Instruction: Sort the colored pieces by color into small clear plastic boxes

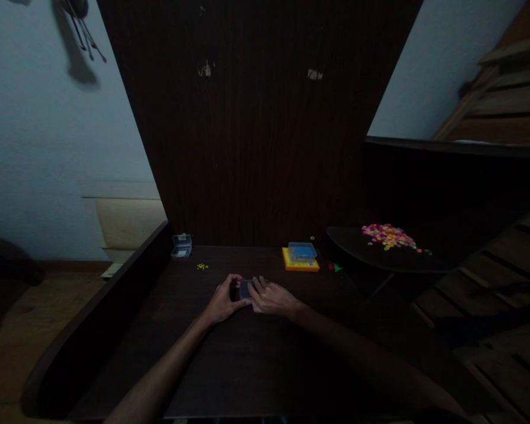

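A small clear plastic box (245, 288) sits between my two hands, low over the dark wooden desk. My left hand (222, 301) curls around its left side, with the thumb along the near edge and the fingers at the far edge. From the right, my right hand (274, 297) grips it, its fingers lying over the right part of the box. What is inside the box is too dark to make out. Left of the hands lies a little scatter of yellow pieces (202, 267). Behind them an open clear plastic box (182, 246) stands with its lid raised.
A clear box with blue contents (302, 252) rests on a yellow-orange box (300, 266). Beside it lie small red and green pieces (334, 267). Many colourful pieces (389, 237) are heaped on the right shelf (348, 241). A raised side board (101, 318) borders the desk's left.
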Tool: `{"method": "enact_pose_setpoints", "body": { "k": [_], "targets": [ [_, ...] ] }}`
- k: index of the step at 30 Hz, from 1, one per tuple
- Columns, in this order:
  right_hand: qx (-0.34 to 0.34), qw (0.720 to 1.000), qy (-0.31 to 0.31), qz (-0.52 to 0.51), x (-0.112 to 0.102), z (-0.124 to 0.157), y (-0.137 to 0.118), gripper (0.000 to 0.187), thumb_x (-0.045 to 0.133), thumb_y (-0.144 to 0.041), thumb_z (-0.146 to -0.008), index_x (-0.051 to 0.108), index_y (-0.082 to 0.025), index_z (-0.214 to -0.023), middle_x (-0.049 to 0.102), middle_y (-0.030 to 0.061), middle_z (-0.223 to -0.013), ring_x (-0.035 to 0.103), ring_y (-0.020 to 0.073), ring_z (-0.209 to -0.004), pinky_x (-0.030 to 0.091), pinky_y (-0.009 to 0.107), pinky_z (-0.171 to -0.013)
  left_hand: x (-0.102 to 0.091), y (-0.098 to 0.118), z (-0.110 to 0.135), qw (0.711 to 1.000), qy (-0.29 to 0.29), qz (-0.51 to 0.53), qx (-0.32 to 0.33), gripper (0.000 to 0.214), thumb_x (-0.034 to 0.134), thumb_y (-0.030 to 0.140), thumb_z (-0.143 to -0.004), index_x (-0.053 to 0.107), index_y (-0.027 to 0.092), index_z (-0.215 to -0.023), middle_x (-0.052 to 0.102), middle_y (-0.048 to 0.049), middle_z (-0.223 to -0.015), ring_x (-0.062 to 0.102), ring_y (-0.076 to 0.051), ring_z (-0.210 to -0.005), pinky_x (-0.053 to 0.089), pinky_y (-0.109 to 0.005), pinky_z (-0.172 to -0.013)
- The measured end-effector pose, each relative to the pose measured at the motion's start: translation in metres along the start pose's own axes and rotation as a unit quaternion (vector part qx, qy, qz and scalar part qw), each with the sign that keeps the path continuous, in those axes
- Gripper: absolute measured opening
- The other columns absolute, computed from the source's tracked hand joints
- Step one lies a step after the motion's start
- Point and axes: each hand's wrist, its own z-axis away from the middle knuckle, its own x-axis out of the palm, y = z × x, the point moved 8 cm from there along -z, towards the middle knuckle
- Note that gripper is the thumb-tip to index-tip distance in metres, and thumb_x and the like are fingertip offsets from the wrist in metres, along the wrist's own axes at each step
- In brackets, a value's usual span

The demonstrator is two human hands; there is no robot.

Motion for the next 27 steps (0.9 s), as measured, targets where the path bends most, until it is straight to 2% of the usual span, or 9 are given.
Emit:
{"method": "enact_pose_setpoints", "body": {
  "k": [3, 8, 15, 20, 23, 25, 27],
  "targets": [
    [0.022, 0.999, 0.009, -0.041, -0.003, 0.006, 0.010, 0.048, 0.049, -0.032, -0.092, 0.057, -0.001, -0.126, 0.062, 0.0264, -0.124, 0.063, 0.0303, -0.113, 0.058, 0.035, -0.080, 0.000, 0.002, 0.001, 1.000, 0.003, -0.022, -0.002, 0.054, 0.079, 0.033, -0.069, 0.049, 0.021, -0.112, 0.063, -0.0075, -0.115, 0.063, -0.022, -0.105, 0.052, -0.042, -0.097],
    [0.039, 0.998, -0.001, -0.053, 0.003, 0.008, 0.016, 0.045, 0.046, -0.029, -0.092, 0.057, -0.003, -0.127, 0.062, 0.0233, -0.127, 0.060, 0.0269, -0.118, 0.057, 0.034, -0.084, 0.000, 0.004, 0.001, 1.000, 0.000, -0.024, -0.003, 0.051, 0.075, 0.037, -0.073, 0.049, 0.022, -0.114, 0.064, -0.0066, -0.114, 0.064, -0.021, -0.105, 0.052, -0.042, -0.097],
    [-0.014, 1.000, 0.005, -0.007, 0.000, 0.003, 0.009, 0.039, 0.045, -0.027, -0.095, 0.060, 0.001, -0.119, 0.064, 0.0265, -0.120, 0.064, 0.0300, -0.111, 0.058, 0.034, -0.076, -0.003, 0.002, 0.001, 1.000, 0.012, -0.011, -0.015, 0.050, 0.076, 0.035, -0.072, 0.050, 0.020, -0.112, 0.065, -0.0077, -0.112, 0.064, -0.021, -0.103, 0.053, -0.040, -0.095],
    [0.025, 0.996, -0.007, -0.085, -0.006, 0.002, 0.024, 0.030, 0.041, -0.023, -0.098, 0.061, -0.009, -0.113, 0.071, 0.0171, -0.104, 0.070, 0.0224, -0.092, 0.056, 0.030, -0.071, 0.000, 0.001, 0.003, 0.999, -0.011, -0.040, -0.013, 0.064, 0.081, 0.031, -0.064, 0.049, 0.022, -0.118, 0.064, -0.0076, -0.116, 0.063, -0.024, -0.107, 0.052, -0.042, -0.096],
    [0.092, 0.976, 0.038, -0.194, -0.013, 0.003, 0.043, 0.030, 0.039, -0.024, -0.099, 0.057, -0.013, -0.120, 0.071, 0.0124, -0.105, 0.070, 0.0192, -0.091, 0.054, 0.029, -0.077, 0.002, 0.001, 0.002, 1.000, -0.019, -0.018, -0.015, 0.080, 0.083, 0.029, -0.063, 0.042, 0.022, -0.132, 0.061, -0.0098, -0.124, 0.061, -0.025, -0.113, 0.050, -0.044, -0.099],
    [0.144, 0.945, 0.090, -0.278, -0.017, 0.006, 0.057, 0.029, 0.036, -0.025, -0.100, 0.056, -0.016, -0.118, 0.071, 0.0098, -0.106, 0.069, 0.0173, -0.093, 0.052, 0.029, -0.081, 0.001, 0.001, 0.002, 1.000, -0.017, 0.008, -0.014, 0.089, 0.083, 0.029, -0.064, 0.037, 0.021, -0.139, 0.059, -0.0123, -0.129, 0.060, -0.026, -0.116, 0.049, -0.046, -0.101],
    [0.188, 0.903, 0.135, -0.363, -0.016, 0.007, 0.069, 0.027, 0.036, -0.029, -0.101, 0.059, -0.017, -0.109, 0.071, 0.0072, -0.099, 0.069, 0.0163, -0.090, 0.052, 0.028, -0.081, 0.000, 0.003, 0.004, 0.999, -0.011, 0.040, -0.010, 0.087, 0.079, 0.029, -0.069, 0.034, 0.021, -0.143, 0.055, -0.0146, -0.136, 0.057, -0.028, -0.120, 0.047, -0.048, -0.103]
  ]
}}
